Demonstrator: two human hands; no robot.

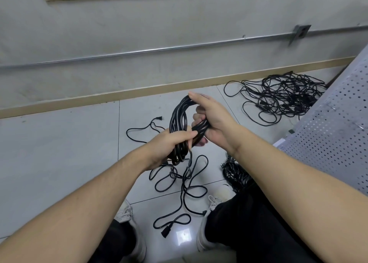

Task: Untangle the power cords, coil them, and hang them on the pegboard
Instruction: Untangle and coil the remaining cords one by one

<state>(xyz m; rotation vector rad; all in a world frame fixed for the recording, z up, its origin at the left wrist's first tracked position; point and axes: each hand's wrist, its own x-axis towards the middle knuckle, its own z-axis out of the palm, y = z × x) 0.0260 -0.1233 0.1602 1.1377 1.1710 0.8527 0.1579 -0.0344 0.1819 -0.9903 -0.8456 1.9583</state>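
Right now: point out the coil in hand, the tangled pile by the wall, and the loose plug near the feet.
coil (177, 113): head view, on its upper-left arc.
tangled pile (282, 99): head view, on its dense middle.
loose plug (165, 232): head view, on the connector body.

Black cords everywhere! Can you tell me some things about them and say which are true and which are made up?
1. Both hands hold the coiled cord. True: left hand, right hand.
2. The tangled pile hangs on a hook. False: it lies on the floor by the wall.
3. A loose cord trails on the floor below the hands. True.
4. The cords are red. False: they are black.
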